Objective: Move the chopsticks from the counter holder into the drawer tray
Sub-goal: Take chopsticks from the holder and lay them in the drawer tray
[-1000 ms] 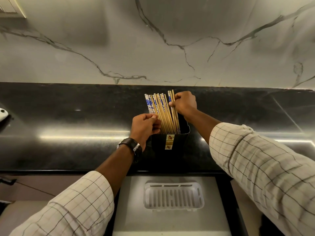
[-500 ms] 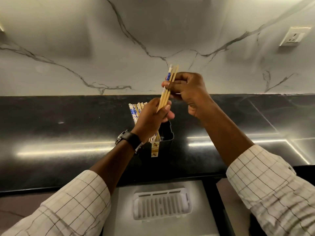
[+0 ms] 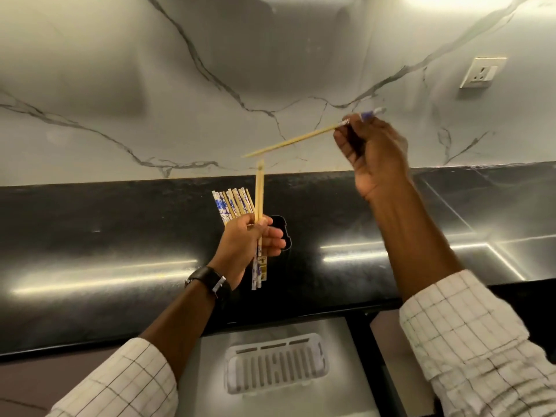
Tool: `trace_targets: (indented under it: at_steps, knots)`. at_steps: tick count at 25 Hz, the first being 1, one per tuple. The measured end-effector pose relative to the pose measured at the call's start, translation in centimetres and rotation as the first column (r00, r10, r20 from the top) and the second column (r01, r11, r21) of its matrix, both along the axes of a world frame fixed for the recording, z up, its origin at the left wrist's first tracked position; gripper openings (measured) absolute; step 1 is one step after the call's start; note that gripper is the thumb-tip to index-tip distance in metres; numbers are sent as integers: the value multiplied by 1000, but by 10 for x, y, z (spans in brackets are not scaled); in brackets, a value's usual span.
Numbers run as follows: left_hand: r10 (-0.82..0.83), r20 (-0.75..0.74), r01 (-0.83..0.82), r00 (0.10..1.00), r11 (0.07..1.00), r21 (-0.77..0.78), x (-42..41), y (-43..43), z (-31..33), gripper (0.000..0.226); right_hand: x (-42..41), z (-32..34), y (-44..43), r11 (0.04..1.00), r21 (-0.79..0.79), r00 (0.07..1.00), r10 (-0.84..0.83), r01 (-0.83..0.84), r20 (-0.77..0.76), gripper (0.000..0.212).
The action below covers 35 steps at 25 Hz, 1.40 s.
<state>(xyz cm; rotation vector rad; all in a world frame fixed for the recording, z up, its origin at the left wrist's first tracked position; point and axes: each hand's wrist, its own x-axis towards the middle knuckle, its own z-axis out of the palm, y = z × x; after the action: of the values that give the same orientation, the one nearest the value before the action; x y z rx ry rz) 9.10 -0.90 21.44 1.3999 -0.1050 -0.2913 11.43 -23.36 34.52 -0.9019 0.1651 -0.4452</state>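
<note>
My left hand (image 3: 248, 240) is closed around a pair of bamboo chopsticks (image 3: 259, 194), held upright with their blue-patterned ends pointing down. Just behind it, several more chopsticks (image 3: 230, 204) stand in the black counter holder (image 3: 281, 233), mostly hidden by the hand. My right hand (image 3: 373, 152) is raised high to the right and grips a single chopstick (image 3: 288, 142) by its blue end, tip pointing left toward the upright pair. A white slotted tray (image 3: 275, 365) lies in the open drawer (image 3: 346, 356) below the counter edge.
The black counter (image 3: 120, 251) runs across the view under a marble backsplash. A wall socket (image 3: 481, 72) sits at the upper right. A dark divider (image 3: 359, 320) borders the drawer on its right.
The chopsticks both hands held together have split: my right hand swung up and right with one, while my left hand keeps a pair flipped tips-up near the holder.
</note>
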Motion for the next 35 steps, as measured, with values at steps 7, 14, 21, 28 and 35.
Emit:
trace_targets:
  at_steps: [7,14,21,28,35]
  knots:
    - [190,-319,-344,928,764,-546,9,-18,27,32,-64,-114,103,992,8,950,-120,128,-289,24]
    - [410,-265,-488,873,719,-496,-10,-13,7,27,-100,-156,136,988,-114,898,40,-100,-439,11]
    - [501,-363,-618,786,615,-489,-49,-6,-41,20,-127,-181,113,960,249,756,258,-129,-602,15]
    - [696,-591,-898,408,424,-121,-109,-22,-124,29,-153,-247,98,951,304,601,211,56,-771,15]
    - [674,-680,-835,289,525,166,-140,-12,-173,9,-167,-304,63,994,74,417,33,84,-908,26]
